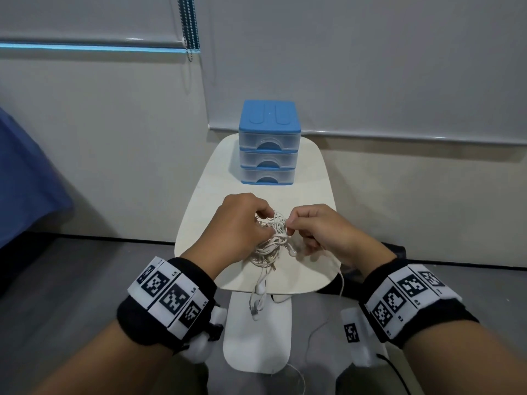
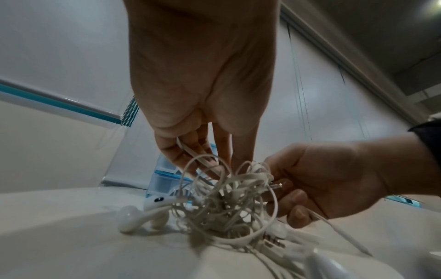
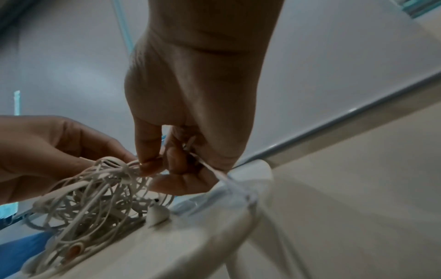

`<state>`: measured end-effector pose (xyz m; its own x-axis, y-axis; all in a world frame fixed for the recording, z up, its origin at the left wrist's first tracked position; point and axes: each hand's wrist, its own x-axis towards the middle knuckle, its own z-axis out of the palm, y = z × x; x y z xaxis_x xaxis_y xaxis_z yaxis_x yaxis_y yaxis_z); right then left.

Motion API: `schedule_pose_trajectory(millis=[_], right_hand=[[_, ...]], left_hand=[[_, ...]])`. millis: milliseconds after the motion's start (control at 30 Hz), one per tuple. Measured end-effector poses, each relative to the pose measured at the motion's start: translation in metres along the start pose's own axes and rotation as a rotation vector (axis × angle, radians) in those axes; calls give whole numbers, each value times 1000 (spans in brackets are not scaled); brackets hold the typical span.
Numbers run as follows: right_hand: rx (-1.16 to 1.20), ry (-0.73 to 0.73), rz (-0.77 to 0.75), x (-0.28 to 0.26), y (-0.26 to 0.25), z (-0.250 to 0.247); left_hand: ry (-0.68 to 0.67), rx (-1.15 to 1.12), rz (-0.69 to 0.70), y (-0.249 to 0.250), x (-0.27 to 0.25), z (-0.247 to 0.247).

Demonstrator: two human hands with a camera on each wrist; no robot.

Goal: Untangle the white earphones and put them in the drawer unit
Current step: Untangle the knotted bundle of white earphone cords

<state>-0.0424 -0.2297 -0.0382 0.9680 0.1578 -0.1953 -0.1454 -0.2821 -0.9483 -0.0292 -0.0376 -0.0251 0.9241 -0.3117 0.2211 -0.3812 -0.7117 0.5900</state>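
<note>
Earphones (image 1: 271,240) stay knotted on the table (image 1: 310,178); our left hand (image 1: 236,220) and right hand (image 1: 319,229) each pinch a cord. If we tug hard, knots may tighten.

White table (image 1: 313,178), roller blinds (image 1: 370,67) with bead chain (image 1: 190,24), blue cloth (image 1: 25,181) at left, grey floor (image 1: 71,280)

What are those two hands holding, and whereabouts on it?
Both hold the tangled white earphones: the left hand pinches loops at the top of the knot, the right hand pinches a cord on its right side.
</note>
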Motion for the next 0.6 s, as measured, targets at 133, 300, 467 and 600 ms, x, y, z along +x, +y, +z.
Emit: schedule_pose_trajectory(millis=[133,300,467,600], right_hand=[[-190,-43,0,-3,-13,-6],[-349,-49,-37,-5,-19,-8],[-467,33,-107,-2,-22,-4],[-537,75,-173,-4,-27,-3]], left_hand=[[0,5,28,6,1,-1],[-17,4,20,9,1,-2],[-77,38,31,7,2,-1],[-50,62,44,6,4,-2]])
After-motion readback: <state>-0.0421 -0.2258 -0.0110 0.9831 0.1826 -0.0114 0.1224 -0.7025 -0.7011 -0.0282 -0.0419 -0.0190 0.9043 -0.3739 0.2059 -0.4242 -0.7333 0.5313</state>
